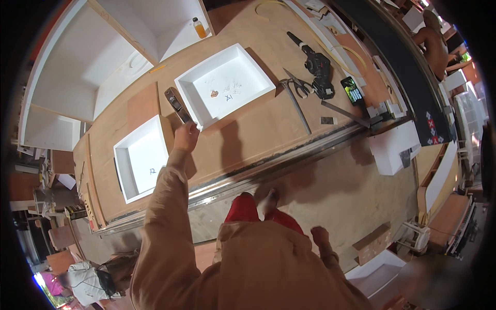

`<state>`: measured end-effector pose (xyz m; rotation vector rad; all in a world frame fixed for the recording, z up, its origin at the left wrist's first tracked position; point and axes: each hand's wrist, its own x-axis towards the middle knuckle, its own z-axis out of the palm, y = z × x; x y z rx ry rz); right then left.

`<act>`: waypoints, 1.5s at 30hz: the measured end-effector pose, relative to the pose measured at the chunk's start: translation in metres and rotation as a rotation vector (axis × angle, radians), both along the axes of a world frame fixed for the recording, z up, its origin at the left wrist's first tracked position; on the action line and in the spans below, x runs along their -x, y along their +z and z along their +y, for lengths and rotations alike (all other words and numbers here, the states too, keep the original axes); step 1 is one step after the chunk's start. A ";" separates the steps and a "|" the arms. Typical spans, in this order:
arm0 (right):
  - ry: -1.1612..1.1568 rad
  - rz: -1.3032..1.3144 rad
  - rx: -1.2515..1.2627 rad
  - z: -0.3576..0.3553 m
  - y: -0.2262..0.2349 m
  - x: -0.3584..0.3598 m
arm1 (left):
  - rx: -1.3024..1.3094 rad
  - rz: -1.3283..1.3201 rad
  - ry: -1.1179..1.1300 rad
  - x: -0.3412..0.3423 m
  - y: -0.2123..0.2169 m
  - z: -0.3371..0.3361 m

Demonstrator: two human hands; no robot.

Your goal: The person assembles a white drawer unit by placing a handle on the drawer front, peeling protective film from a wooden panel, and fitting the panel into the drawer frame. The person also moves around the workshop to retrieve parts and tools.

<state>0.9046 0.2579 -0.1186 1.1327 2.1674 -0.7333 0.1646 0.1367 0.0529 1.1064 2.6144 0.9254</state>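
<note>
My left hand [187, 135] reaches over the workbench, its fingers closed at the near end of a dark hand plane [176, 102]. The plane lies along the left side of a white open box [264, 89] with wood shavings and a pen mark inside. A second white open box [120, 168], also marked, rests to the left of my left forearm. Low at my right side, away from the bench, hangs my right hand [320, 236] with its fingers curled; anything inside it is hidden.
A black power tool [319, 67], pliers [301, 88], a hammer [297, 109], a try square [345, 112] and a lit phone [352, 91] lie on the bench's right. A white cabinet [67, 67] with an orange bottle [199, 28] stands at the far left. Other people are nearby.
</note>
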 end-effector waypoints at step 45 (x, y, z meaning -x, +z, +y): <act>-0.165 0.492 -0.558 0.232 0.012 0.517 | -0.786 -0.683 0.502 0.150 -0.098 0.250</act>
